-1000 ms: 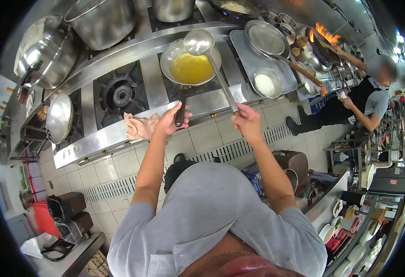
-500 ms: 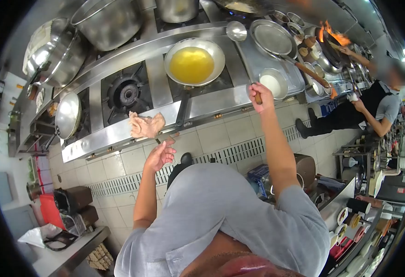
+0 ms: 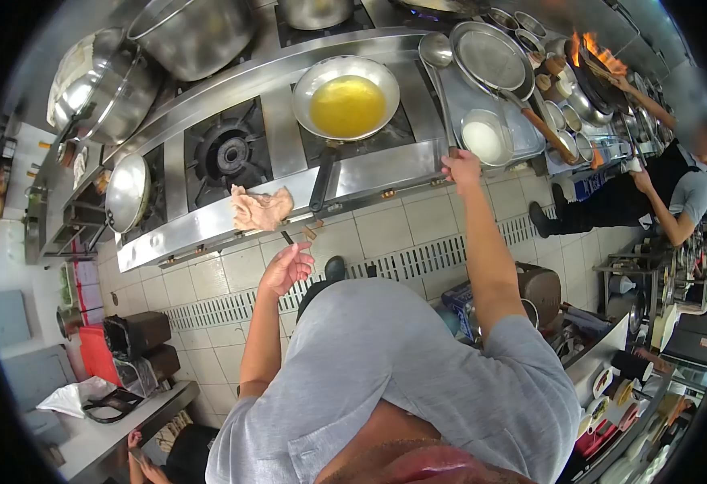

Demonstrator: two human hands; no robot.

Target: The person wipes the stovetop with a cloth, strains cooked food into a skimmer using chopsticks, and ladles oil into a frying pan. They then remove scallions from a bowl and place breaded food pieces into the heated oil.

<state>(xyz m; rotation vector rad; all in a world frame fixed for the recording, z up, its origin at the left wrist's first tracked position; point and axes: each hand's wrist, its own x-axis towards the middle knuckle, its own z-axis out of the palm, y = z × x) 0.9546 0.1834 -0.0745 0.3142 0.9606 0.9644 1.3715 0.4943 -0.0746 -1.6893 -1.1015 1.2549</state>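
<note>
My right hand (image 3: 463, 168) is closed at the handle end of a metal ladle (image 3: 436, 53), whose bowl rests beside a round strainer. Yellow oil (image 3: 347, 106) lies in a frying pan (image 3: 305, 90) on the burner, its black handle (image 3: 322, 179) pointing toward me with no hand on it. In the air below the stove's front edge is my left hand (image 3: 287, 269), palm up with fingers loosely apart and nothing visible in it. A crumpled cloth (image 3: 260, 208) lies on the stove edge near it.
Large pots (image 3: 196, 36) stand behind the burners. At right a tray (image 3: 527, 139) bears a bowl of white contents (image 3: 484, 139) and a strainer (image 3: 492, 56). A co-worker (image 3: 644, 202) stands at a flaming wok (image 3: 598, 85). Another person's arms (image 3: 145, 460) show at bottom left.
My left hand has let go of the pan handle and moved down and left. My right hand has swung the ladle from above the pan to the right. Another person has appeared at bottom left.
</note>
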